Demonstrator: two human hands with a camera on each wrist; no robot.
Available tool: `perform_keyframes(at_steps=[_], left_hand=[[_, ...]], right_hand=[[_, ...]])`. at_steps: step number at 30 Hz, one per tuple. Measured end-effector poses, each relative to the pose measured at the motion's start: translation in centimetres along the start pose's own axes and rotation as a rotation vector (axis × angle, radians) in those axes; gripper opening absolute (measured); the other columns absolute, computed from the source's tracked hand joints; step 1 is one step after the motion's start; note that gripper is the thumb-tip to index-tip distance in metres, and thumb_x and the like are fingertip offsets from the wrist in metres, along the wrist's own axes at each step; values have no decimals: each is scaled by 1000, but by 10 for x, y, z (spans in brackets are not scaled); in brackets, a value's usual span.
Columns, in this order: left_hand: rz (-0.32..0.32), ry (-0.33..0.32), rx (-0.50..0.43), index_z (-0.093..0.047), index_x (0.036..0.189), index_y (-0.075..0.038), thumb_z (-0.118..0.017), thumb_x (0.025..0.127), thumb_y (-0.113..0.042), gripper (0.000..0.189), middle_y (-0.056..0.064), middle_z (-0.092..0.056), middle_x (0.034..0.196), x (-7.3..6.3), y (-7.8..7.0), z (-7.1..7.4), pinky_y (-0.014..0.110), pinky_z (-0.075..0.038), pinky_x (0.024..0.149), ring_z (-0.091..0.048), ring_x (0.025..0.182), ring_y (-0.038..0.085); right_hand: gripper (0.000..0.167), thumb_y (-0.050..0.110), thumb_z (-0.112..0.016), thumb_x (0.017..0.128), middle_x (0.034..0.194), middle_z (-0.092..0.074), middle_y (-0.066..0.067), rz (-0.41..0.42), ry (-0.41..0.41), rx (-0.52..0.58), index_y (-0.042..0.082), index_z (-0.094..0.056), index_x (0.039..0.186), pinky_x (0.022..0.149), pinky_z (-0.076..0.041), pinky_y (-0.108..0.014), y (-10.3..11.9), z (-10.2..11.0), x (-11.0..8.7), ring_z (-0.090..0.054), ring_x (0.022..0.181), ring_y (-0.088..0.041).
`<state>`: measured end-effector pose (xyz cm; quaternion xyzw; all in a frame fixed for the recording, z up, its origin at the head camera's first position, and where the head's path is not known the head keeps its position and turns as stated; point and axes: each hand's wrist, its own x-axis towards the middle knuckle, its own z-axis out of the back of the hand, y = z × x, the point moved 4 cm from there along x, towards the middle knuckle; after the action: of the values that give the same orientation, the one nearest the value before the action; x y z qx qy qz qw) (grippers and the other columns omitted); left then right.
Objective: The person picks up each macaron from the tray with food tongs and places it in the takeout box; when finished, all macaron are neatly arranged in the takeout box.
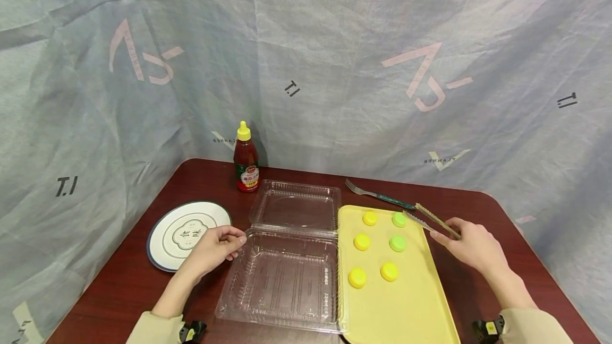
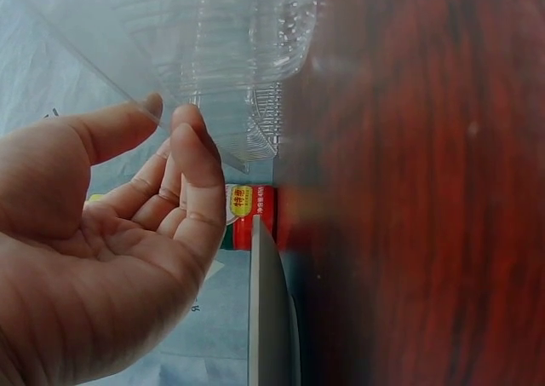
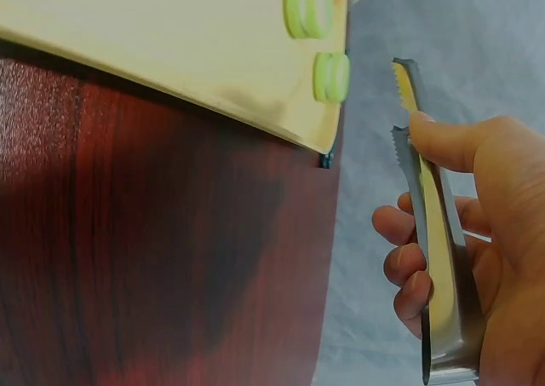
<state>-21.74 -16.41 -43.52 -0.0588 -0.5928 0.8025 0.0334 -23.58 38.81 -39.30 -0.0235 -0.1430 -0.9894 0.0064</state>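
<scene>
1. Grey fabric sheeting [image 1: 306, 68] printed with pink and black lettering hangs behind and beside a dark reddish-brown wood-grain table [image 1: 110, 293]
2. At the table's middle lies a clear, hinged plastic container [image 1: 282, 280], spread flat, its ribbed deeper half near the person and its shallower half [image 1: 296, 206] beyond
3. The left hand [image 1: 212, 248] pinches the container's rim at the left, by the hinge, between thumb and forefinger; the other fingers are loosely curled
4. The right hand [image 1: 478, 243] grips a pair of metal tongs with serrated ends [image 3: 443, 275], whose tips stand apart near the far right corner of a pale yellow rectangular tray [image 1: 401, 309]
5. On that tray, just right of the container, sit four round yellow macaron-shaped pieces [image 1: 362, 241] and two light green ones [image 1: 397, 243], all clear of the tongs
6. Behind the tray rests a silver fork with a dark teal patterned handle [image 1: 392, 200]
7. Left of the container is a round white plate with a dark blue rim [image 1: 164, 227]; behind the plate and container stands an upright red sauce bottle with a yellow cap [image 1: 246, 158]
</scene>
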Motion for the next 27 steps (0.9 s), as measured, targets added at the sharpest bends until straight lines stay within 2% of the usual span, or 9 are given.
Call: perform_keyframes(at_steps=[7,13,27], left_hand=[[1,0,-2,-64,104,8,-64,95,-5,15,8,-63,79,-1,0,0,28,-54,61,-58,68,17],[2,-1,0,-65,104,7,-64,96,-6,16,8,-63,79,-1,-1,0,28,-54,61,-58,68,17],[-5,7,-3,-65,104,8,-65,95,-6,17,8,-63,79,-2,-2,0,28,-54,61,-58,69,18]], right_hand=[[67,61,-66,88,93,-70,-10,11,38,-30,2,-66,119,56,-48,-45,4,-7,6,-62,75,-27],[66,58,-67,88,102,-70,-17,18,61,-45,0,-67,120,56,-49,-45,5,-15,9,-64,80,-32],[57,52,-72,87,91,-69,-8,36,47,-63,3,-70,115,52,-42,-39,8,-22,12,-59,72,-24]])
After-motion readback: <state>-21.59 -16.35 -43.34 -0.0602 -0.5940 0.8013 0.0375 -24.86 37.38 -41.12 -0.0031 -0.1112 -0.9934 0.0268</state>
